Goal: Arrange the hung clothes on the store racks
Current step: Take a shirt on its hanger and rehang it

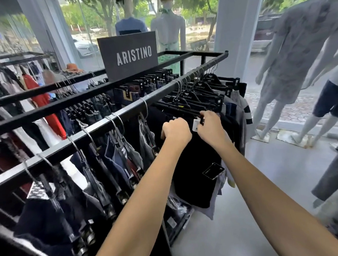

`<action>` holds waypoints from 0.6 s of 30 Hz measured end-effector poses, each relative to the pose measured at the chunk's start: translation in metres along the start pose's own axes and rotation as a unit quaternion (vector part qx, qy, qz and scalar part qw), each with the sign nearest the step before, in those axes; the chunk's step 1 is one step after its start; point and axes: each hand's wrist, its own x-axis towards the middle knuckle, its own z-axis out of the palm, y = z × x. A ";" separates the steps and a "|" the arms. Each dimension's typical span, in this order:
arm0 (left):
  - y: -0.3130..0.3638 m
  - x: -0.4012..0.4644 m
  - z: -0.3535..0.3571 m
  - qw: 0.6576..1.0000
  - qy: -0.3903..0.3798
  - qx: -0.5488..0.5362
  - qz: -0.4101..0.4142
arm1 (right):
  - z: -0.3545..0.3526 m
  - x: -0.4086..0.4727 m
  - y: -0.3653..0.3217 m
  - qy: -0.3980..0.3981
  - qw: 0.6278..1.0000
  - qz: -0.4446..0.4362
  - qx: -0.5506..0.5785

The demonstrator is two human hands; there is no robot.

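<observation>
A black garment point(194, 166) hangs from a black clip hanger point(185, 112) on the near rail point(97, 128) of a black metal rack. My left hand point(176, 130) grips the garment's top edge at the left, fingers curled. At the right end of that edge, my right hand point(210, 125) pinches the hanger clip beside a small white size tag point(196, 125). A dark price tag point(213, 171) dangles lower on the garment. More black hangers point(199, 86) with clothes crowd the rail beyond my hands.
Dark trousers and shorts point(114, 160) hang along the rail to my left. A dark brand sign point(129, 55) stands on the rack top. White mannequins point(291, 65) stand at the right by the glass front. Pale floor point(265, 171) lies right of the rack.
</observation>
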 end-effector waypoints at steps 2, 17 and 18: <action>0.007 0.006 0.002 0.999 0.035 -0.022 0.018 | 0.001 0.001 0.003 -0.007 1.000 0.006 0.002; 0.047 0.052 0.010 0.880 0.093 -0.396 -0.244 | -0.036 0.041 0.037 -0.279 0.942 -0.125 0.135; 0.046 0.052 0.009 0.881 0.099 -0.389 -0.250 | -0.035 0.045 0.042 -0.265 0.944 -0.121 0.153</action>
